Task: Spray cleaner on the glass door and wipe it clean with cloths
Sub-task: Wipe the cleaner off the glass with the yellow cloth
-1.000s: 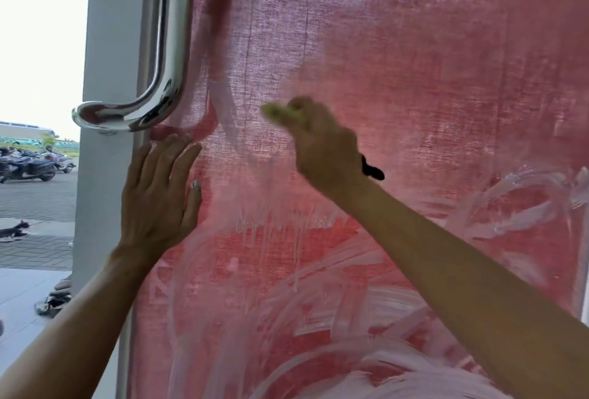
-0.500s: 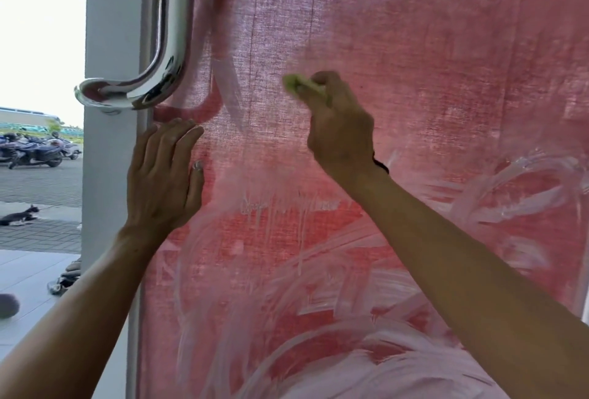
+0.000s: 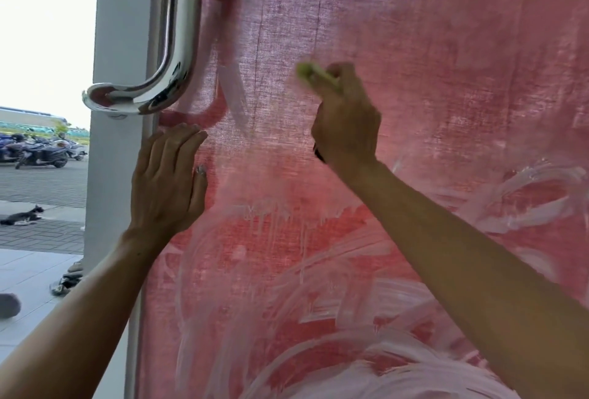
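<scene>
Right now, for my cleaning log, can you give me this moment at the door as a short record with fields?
left hand: flat on the glass door, fingers straight, below the door handle
right hand: grips a green cloth against the glass
foam streaks: white swirls on the lower glass
upper glass: hazy, no thick streaks
behind glass: red fabric

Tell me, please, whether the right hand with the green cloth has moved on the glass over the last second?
Yes. The right hand with the green cloth has moved up the glass door, rising relative to the door handle's bend; any sideways shift is slight.
</scene>
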A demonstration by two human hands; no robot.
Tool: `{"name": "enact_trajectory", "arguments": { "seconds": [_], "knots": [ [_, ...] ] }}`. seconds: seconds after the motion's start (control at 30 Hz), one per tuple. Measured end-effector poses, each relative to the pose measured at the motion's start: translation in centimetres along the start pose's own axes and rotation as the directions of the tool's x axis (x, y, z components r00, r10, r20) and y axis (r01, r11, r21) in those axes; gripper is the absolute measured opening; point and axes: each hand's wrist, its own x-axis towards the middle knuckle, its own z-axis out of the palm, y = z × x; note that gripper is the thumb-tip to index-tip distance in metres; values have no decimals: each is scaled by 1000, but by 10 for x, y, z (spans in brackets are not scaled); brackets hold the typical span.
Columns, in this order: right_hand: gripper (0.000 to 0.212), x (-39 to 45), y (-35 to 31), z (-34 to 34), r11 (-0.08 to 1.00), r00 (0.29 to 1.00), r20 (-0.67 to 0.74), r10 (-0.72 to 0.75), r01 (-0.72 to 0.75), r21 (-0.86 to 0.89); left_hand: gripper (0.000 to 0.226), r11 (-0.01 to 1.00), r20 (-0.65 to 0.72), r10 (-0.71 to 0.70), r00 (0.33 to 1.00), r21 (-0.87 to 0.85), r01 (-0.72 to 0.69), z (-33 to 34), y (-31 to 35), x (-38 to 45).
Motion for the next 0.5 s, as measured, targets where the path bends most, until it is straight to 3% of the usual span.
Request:
{"name": "enact_trajectory", "arguments": {
  "seconds": [0.07,0.17,0.5],
  "knots": [
    [45,27,-3,7,996,996,-38,84,-86,-36,44,1000,5,-17,1000,-5,17,-1,0,2],
    [42,63,-14,20,993,996,-39,75,-78,-88,45,999,12,-37,999,-13,37,-2,0,2],
    [58,94,-36,30,963,965,180,-192,220,-153,43,999,-2,-34,999,-27,34,-3,6,2]
  ]
}}
